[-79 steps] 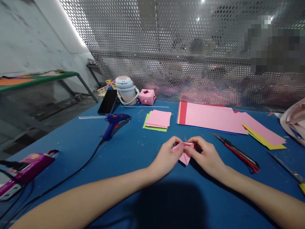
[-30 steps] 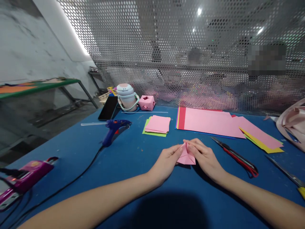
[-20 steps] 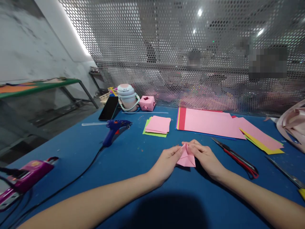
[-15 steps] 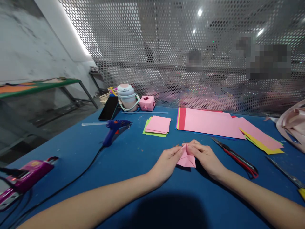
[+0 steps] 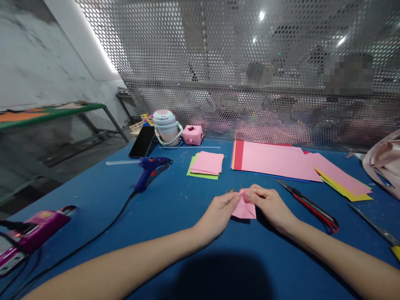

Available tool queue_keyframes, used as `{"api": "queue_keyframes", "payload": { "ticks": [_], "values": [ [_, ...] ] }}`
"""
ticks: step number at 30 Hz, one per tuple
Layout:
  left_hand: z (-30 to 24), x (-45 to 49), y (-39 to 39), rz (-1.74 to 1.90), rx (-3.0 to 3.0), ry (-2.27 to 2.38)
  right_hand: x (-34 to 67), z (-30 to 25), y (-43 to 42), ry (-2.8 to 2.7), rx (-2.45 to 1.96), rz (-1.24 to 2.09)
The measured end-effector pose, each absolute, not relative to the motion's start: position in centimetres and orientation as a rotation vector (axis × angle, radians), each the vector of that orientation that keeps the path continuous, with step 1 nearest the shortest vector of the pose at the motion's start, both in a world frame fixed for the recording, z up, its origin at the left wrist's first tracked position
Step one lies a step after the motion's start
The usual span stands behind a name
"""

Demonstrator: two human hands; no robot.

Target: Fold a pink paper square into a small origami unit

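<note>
Between my two hands is a small piece of folded pink paper [image 5: 243, 211], creased and held a little above the blue table. My left hand [image 5: 218, 212] pinches its left upper edge, thumb on the near face. At the upper right edge my right hand [image 5: 271, 206] grips it, the thumb pressed close to the top point. Fingers behind the paper are partly hidden. Beyond the hands lies a stack of square papers [image 5: 207, 163], pink over green. A red and black utility knife [image 5: 308, 205] rests right of my right hand.
A blue glue gun [image 5: 146, 171] with a cord lies left, near a purple power strip [image 5: 37, 233]. Behind stand a phone [image 5: 142, 141], a lidded bottle [image 5: 167, 128] and a pink paper box [image 5: 192, 135]. Coloured sheets [image 5: 271, 160] lie at the back; scissors [image 5: 375, 227] at right.
My right thumb has shifted slightly at the top of the folded paper. Both hands keep their grip, and the rest of the table looks the same.
</note>
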State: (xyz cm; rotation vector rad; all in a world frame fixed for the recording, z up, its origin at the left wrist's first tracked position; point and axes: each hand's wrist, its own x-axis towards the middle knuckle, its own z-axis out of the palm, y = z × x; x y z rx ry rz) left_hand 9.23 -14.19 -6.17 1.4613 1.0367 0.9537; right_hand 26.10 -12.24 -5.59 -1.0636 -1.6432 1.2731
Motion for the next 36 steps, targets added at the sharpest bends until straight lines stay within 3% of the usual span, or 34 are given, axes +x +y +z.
{"api": "queue_keyframes", "payload": {
  "ticks": [18,36],
  "values": [
    [-6.32,9.24,-14.1,0.869,1.562,1.067,26.09,-5.34,-12.82,-1.867,-1.06,0.916],
    [-6.49,9.04,-14.1,0.811,1.714,0.997,26.43,-5.27,-12.74,-1.984,-0.89,0.88]
  ]
}}
